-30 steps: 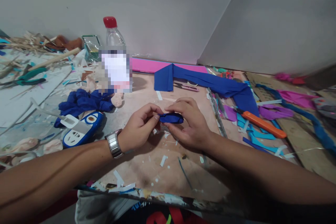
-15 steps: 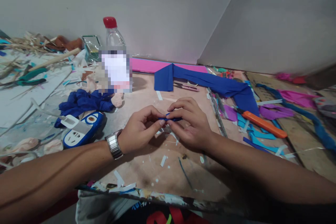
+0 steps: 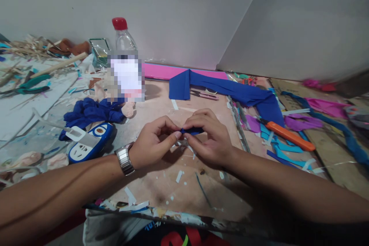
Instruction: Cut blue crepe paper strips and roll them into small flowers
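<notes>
A small piece of dark blue fabric (image 3: 196,131) is pinched between both hands above the middle of the table. My left hand (image 3: 157,138), with a silver watch on its wrist, grips its left end between thumb and fingertips. My right hand (image 3: 209,134) holds the piece from the other side, fingers bent over it and thumb below; they hide part of it. Behind the hands lies a long folded strip of blue fabric (image 3: 239,90). To the left rests a heap of gathered blue fabric pieces (image 3: 92,111).
A bottle with a red cap (image 3: 119,24) stands at the back. At left are a blue and white power strip (image 3: 89,144) and green-handled pliers (image 3: 34,83). An orange utility knife (image 3: 290,136) lies at right among cloth scraps. Black-handled scissors (image 3: 204,95) rest near the strip.
The blue piece between my fingers now shows more of its surface under the right hand. My right fingers have shifted slightly; both hands stay in nearly the same place.
</notes>
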{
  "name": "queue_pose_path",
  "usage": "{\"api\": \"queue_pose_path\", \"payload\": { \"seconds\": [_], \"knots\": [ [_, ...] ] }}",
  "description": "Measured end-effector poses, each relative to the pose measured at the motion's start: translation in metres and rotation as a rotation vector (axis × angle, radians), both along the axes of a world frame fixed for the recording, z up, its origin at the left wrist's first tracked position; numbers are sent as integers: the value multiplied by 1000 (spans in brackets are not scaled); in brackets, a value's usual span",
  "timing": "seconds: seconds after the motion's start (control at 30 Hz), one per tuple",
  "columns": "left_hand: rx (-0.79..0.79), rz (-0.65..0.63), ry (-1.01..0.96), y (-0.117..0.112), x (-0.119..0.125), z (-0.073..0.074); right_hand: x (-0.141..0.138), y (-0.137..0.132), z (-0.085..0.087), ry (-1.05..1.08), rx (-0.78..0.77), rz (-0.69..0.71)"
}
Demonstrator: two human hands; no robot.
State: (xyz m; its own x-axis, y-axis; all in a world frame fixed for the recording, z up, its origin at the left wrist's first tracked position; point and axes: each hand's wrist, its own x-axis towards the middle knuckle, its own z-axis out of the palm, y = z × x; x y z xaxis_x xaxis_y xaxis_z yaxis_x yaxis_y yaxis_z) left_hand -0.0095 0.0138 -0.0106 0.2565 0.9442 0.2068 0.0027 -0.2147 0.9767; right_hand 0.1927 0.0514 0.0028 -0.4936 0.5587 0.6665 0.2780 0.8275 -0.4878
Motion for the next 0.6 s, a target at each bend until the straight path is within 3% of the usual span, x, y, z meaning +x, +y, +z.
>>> {"api": "queue_pose_path", "payload": {
  "seconds": [0.6],
  "knots": [
    [-172, 8, -73, 4, 1, 1, -2, 1, 1, -13, -1, 34]
  ]
}}
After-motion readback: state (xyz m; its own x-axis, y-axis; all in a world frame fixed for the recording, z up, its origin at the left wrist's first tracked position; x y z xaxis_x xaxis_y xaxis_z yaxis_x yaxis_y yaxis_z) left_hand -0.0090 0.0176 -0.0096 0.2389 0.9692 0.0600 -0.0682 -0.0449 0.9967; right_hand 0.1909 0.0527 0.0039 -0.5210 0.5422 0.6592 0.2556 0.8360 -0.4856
